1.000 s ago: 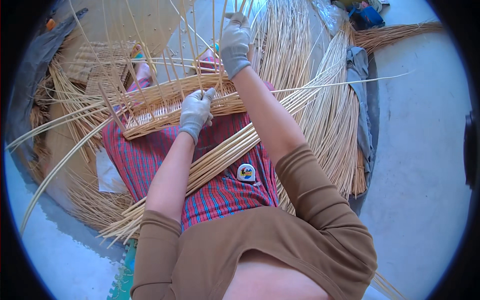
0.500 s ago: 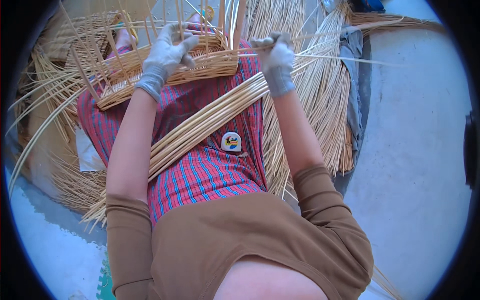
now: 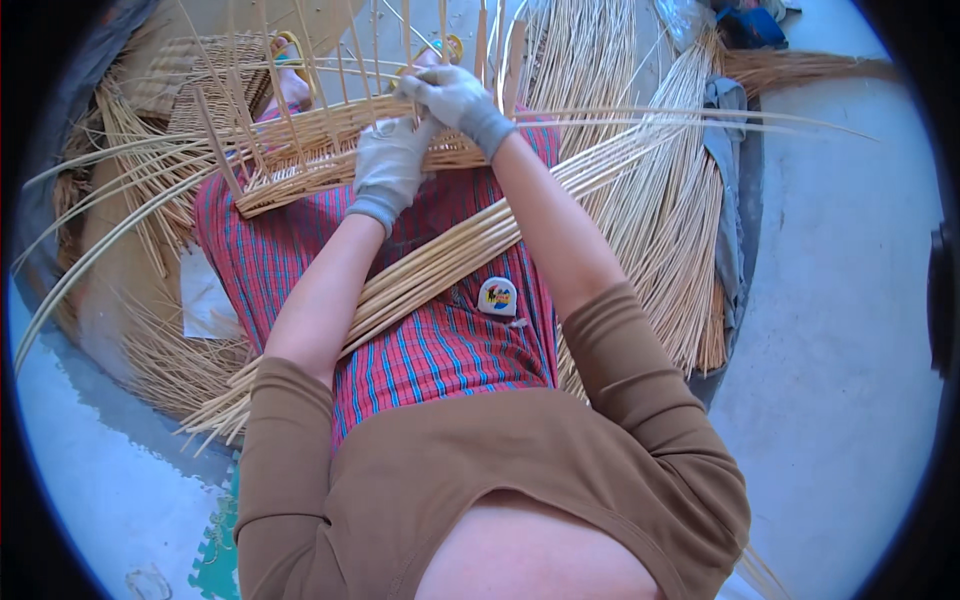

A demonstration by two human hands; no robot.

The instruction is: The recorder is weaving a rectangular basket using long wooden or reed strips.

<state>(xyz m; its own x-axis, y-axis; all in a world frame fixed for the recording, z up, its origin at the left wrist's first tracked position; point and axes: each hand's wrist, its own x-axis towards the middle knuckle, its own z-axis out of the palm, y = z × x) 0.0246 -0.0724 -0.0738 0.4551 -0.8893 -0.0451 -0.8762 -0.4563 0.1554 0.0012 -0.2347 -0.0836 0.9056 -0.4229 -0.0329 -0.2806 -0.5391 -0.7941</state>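
Observation:
A half-woven wicker basket lies across my lap, its upright stakes pointing away from me. My left hand, in a pale knitted glove, is closed on the basket's wall near its right part; the fingertips are partly hidden. Close beside it, my gloved right hand crosses over, its fingers pinched on a thin wicker rod at the far rim among the stakes. Long loose rods trail from the basket to the left, and others reach out right.
A bundle of thicker rods lies diagonally over my checked cloth, with a white tape measure beside it. Large sheaves of wicker spread at the right. Another woven piece sits at the far left.
My right hand has moved left from beyond the basket's right end to beside my left hand. My left hand has shifted right and nearer along the basket. The view has shifted slightly.

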